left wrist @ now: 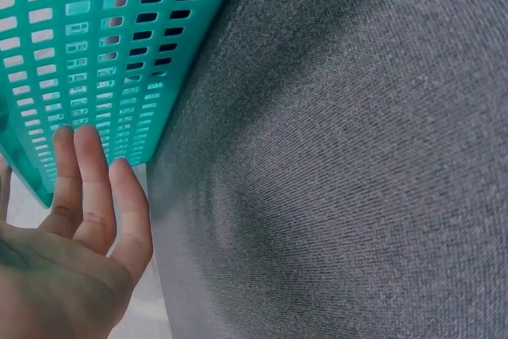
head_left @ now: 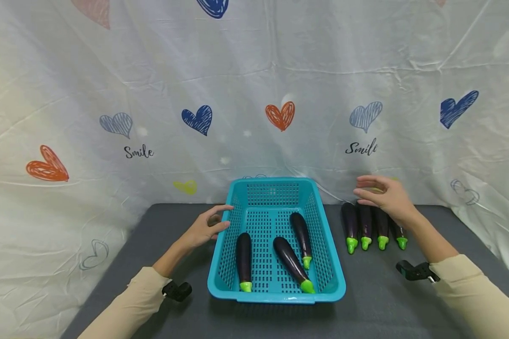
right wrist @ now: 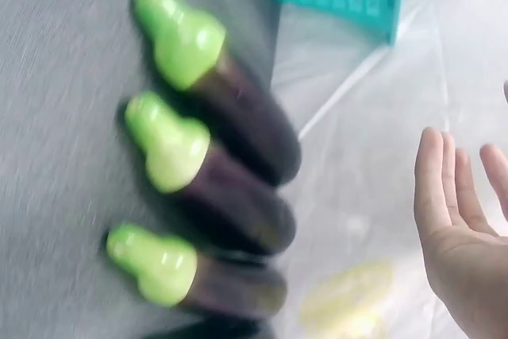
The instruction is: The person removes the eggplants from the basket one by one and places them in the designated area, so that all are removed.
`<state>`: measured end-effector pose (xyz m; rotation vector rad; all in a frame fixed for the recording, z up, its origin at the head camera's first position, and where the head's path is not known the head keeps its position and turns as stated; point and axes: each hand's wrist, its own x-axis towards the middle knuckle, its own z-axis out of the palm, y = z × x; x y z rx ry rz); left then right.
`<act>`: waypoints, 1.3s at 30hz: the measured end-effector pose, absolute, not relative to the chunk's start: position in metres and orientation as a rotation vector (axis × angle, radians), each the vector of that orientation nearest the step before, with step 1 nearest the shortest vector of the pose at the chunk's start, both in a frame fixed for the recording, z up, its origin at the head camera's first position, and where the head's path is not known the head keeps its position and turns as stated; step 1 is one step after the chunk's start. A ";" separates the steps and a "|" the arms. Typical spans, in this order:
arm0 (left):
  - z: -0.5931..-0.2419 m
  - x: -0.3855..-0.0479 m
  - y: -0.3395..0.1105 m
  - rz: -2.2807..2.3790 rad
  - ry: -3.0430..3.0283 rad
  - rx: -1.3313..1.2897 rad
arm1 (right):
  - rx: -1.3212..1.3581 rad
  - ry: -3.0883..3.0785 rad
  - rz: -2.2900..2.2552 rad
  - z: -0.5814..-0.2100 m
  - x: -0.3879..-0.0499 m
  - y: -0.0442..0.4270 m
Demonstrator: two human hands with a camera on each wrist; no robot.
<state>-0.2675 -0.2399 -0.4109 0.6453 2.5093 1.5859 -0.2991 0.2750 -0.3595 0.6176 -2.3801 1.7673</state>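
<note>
A turquoise plastic basket (head_left: 275,297) stands mid-table. Inside lie three dark purple eggplants with green stems: one on the left (head_left: 244,256), one in the middle (head_left: 289,259) and one on the right (head_left: 300,230). My left hand (head_left: 202,229) is at the basket's left rim; in the left wrist view its loosely extended fingers (left wrist: 94,188) are at the perforated outer wall, contact unclear. Right of the basket, several more eggplants (head_left: 365,223) lie side by side. Over their far ends hovers my right hand (head_left: 388,197), fingers extended and holding nothing; the right wrist view shows it apart from the eggplants (right wrist: 230,204).
A dark grey cloth (head_left: 377,301) covers the table. Behind it hangs a white curtain (head_left: 237,155) printed with hearts, close to the basket's far side. Each wrist wears a black camera mount (head_left: 415,271).
</note>
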 end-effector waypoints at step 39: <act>-0.410 -0.266 -0.240 1.576 2.517 0.621 | 0.861 -2.380 1.973 -0.319 -0.323 0.128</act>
